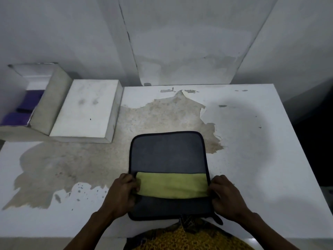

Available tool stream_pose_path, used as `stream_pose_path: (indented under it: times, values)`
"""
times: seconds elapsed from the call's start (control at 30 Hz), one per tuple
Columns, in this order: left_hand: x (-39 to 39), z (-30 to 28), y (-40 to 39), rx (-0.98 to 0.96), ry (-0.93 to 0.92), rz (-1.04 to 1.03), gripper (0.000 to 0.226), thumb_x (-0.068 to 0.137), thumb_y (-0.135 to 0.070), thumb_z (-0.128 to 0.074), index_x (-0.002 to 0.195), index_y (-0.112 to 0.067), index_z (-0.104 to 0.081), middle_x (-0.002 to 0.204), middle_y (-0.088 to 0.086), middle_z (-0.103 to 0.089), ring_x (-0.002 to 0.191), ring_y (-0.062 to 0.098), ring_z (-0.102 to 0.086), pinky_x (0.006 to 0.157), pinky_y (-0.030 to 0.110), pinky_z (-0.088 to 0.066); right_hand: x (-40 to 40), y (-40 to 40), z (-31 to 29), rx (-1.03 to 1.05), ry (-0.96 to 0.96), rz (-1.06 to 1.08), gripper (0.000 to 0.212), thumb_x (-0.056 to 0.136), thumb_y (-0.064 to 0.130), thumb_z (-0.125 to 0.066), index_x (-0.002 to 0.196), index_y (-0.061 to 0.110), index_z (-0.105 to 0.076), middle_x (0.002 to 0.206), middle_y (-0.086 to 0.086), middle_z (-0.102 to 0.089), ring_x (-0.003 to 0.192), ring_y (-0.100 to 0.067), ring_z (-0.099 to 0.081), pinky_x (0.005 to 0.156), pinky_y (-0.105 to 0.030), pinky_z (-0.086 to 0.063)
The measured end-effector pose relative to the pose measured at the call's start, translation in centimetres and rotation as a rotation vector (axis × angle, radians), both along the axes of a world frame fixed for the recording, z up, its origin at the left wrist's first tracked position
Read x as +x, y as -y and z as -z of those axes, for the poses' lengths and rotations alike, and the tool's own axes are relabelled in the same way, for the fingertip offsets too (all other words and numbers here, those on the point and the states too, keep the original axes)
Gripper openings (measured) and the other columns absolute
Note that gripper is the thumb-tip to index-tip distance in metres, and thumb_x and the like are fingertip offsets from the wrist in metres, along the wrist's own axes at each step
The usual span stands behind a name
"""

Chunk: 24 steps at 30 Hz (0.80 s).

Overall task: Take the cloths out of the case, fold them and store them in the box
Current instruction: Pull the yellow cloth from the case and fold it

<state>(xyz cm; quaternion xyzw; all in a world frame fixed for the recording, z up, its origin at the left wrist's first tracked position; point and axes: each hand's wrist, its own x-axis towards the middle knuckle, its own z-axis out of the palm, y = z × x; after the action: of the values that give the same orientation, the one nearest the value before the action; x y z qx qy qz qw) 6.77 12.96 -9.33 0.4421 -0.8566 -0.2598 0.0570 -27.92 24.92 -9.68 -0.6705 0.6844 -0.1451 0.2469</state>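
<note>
A grey case [166, 152] with a black rim lies flat on the white table [252, 159], near its front edge. A yellow-green cloth [171, 184] shows as a band across the case's opening. My left hand [123, 192] grips the left end of the cloth and the case edge, fingers curled. At the right edge of the case, my right hand [225, 193] holds it with curled fingers. An open white box [36, 98] stands at the far left with purple cloths [25, 107] inside.
The box lid [84, 109] lies flat beside the box, between it and the case. The table's surface is peeled and stained in the middle [126, 134]. A wall runs behind the table. My patterned yellow clothing [189, 237] touches the front edge.
</note>
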Motion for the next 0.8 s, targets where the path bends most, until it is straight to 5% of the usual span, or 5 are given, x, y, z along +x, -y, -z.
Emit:
stream_pose_path:
  times: [0.2,0.3,0.4,0.57,0.8]
  values:
    - [-2.1,-1.2,0.1,-0.158,0.037,-0.084,0.017,0.073,-0.015,-0.055,0.081,-0.007,-0.067,0.084,0.009,-0.062,0.080,0.028,-0.057,0.060,0.035,-0.048,1.9,1.8,-1.1,-0.164,-0.028,0.102,0.014,0.070,-0.001,-0.067,0.081,0.007,-0.064,0.089,-0.007,-0.061,0.079,-0.025,-0.058,0.053,-0.032,-0.051]
    - [-4.5,-1.2,-0.1,-0.153,-0.002,-0.030,0.032,0.083,-0.021,-0.046,0.104,-0.009,-0.066,0.103,0.011,-0.062,0.093,0.028,-0.057,0.070,0.034,-0.050,3.4,3.4,-1.4,-0.196,-0.027,-0.033,0.032,0.082,0.013,-0.051,0.110,0.008,-0.065,0.116,-0.011,-0.063,0.106,-0.028,-0.060,0.081,-0.037,-0.055]
    - [-6.6,0.1,-0.7,-0.056,0.019,0.085,0.051,0.094,-0.032,-0.043,0.143,-0.018,-0.038,0.145,0.007,-0.042,0.130,0.024,-0.039,0.101,0.036,-0.040,4.4,4.2,0.0,-0.035,-0.063,-0.196,0.052,0.094,0.029,-0.044,0.144,0.017,-0.037,0.154,-0.003,-0.031,0.145,-0.022,-0.021,0.118,-0.041,-0.021]
    - [-5.5,3.3,-1.1,0.060,0.255,0.166,0.069,0.097,-0.054,-0.026,0.148,-0.030,0.013,0.157,-0.001,0.023,0.146,0.023,0.019,0.117,0.038,0.007,3.4,3.3,2.8,0.169,-0.334,-0.203,0.070,0.092,0.063,-0.013,0.150,0.030,0.008,0.156,0.003,0.022,0.146,-0.022,0.019,0.114,-0.049,0.015]
    - [-5.9,3.2,-0.8,0.113,0.266,0.121,0.080,0.088,-0.049,-0.052,0.152,-0.027,-0.008,0.160,0.001,0.015,0.147,0.026,0.010,0.118,0.040,-0.001,3.1,2.9,3.1,0.237,-0.334,-0.099,0.081,0.087,0.072,-0.020,0.146,0.033,0.020,0.152,0.000,0.031,0.140,-0.027,0.030,0.112,-0.052,0.017]
